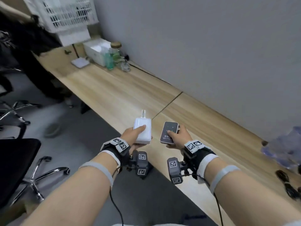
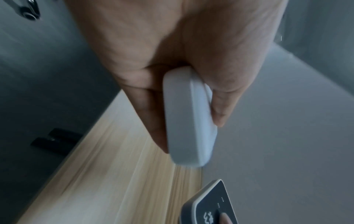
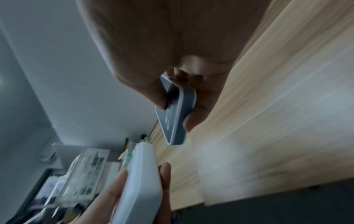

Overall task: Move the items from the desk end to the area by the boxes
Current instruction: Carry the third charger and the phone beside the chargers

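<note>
A: Nearest the lens, low in the head view, are the two forearms with their tagged wrist straps. What do the hands have?

B: The left hand (image 1: pixel 130 136) grips a white power bank (image 1: pixel 142 130), thumb flat on its top face and fingers curled under; a short white plug end sticks out of its far edge. The right hand (image 1: pixel 180 136) holds a dark pocket device (image 1: pixel 169 132) with a lit screen, thumb pressed on the glass, fingers wrapped beneath. Both hands are closed round their items, neither slack.

A: Are they resting on the desk (image 1: pixel 123 95)?

B: No, as far as I can judge both are held up over its near edge, at the lower centre of the frame, side by side and close together but not touching.

A: And the goal?

B: The white boxes (image 1: pixel 96 49) sit in the upper left of the frame, at the desk's far end by the wall, with a flat white router (image 1: pixel 80 62) and some greenish bottles (image 1: pixel 110 60) beside them. They are well apart from the hands.

A: So what does the move turn on?

B: Both items point their long axes up the frame, roughly along the desk toward the boxes. The target lies ahead and to the left, so the left hand is slightly the nearer. I'd judge this as mid-carry.
</note>
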Available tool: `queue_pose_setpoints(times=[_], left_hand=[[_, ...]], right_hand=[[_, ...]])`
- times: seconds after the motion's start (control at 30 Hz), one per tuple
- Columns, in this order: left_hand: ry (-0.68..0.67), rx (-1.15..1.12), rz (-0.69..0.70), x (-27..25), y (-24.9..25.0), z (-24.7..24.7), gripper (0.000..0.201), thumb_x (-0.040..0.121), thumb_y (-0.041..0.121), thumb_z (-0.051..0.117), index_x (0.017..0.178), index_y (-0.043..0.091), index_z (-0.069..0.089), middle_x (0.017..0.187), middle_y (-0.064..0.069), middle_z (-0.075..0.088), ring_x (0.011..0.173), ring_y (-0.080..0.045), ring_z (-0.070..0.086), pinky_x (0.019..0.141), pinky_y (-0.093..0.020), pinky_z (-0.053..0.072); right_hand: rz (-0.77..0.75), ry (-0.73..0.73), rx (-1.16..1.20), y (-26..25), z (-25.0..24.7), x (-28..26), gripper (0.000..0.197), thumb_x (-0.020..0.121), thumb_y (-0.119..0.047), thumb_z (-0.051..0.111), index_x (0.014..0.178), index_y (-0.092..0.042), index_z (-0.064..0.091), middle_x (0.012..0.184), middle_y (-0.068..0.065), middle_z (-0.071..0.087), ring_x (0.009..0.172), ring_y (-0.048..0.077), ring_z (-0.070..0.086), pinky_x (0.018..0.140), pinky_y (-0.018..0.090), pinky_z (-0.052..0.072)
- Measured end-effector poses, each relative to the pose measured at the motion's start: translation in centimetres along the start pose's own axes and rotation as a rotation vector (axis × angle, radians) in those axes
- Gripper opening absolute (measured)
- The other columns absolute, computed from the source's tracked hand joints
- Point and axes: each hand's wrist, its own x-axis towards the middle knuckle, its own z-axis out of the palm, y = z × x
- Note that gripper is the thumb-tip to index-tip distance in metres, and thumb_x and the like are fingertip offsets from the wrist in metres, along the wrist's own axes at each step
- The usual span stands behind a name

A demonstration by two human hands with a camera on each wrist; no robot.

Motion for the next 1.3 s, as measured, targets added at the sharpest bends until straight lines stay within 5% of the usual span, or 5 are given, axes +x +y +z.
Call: queue_pose_setpoints(times=[0.1,0.23,0.47,0.83,1.3], left_hand=[[0.058,-0.120,0.047,0.4,2.5,-4.2,0.039,0.092,0.027,0.066,0.120,0.005,0.053,0.109,-0.025,0.070,0.097,-0.038,0.072,0.071,-0.039,0.057],[0.126,-0.249,0.151,0.9,6.8,-8.6,0.041,0.091,0.023,0.068,0.123,0.004,0.052,0.113,-0.025,0.068,0.097,-0.038,0.072,0.085,-0.047,0.057],[0.272,-0.328,0.305,5.3,15.3,-16.7,0.057,0.083,0.016,0.075,0.130,-0.001,0.048,0.120,-0.027,0.064,0.102,-0.039,0.068,0.076,-0.043,0.058],[0.325,-0.206,0.310,16.4,26.2,-26.8,0.036,0.089,0.016,0.069,0.122,0.009,0.056,0.113,-0.019,0.070,0.097,-0.038,0.071,0.090,-0.049,0.056],[0.213,-0.239,0.115,34.6,32.5,-38.8,0.038,0.088,0.021,0.071,0.122,0.013,0.055,0.117,-0.020,0.069,0.094,-0.035,0.072,0.060,-0.031,0.056]], right_hand=[[-0.059,-0.093,0.003,-2.5,5.4,1.6,0.047,0.093,-0.011,0.062,0.132,-0.012,0.038,0.121,0.014,0.060,0.073,0.023,0.069,0.049,0.036,0.058],[-0.128,-0.203,0.033,-6.8,12.0,3.8,0.047,0.093,-0.013,0.062,0.133,-0.012,0.037,0.120,0.014,0.062,0.079,0.029,0.070,0.055,0.037,0.057],[-0.155,-0.327,0.190,-14.0,23.5,10.8,0.040,0.093,-0.012,0.061,0.129,-0.011,0.044,0.121,0.017,0.064,0.077,0.027,0.069,0.052,0.032,0.053],[-0.023,-0.372,0.284,-21.3,36.8,24.7,0.041,0.093,-0.013,0.059,0.130,-0.015,0.042,0.118,0.016,0.065,0.079,0.027,0.069,0.055,0.033,0.053],[0.075,-0.190,0.174,-24.0,48.6,37.9,0.044,0.093,-0.006,0.054,0.133,-0.016,0.039,0.100,0.009,0.061,0.072,0.025,0.067,0.058,0.036,0.056]])
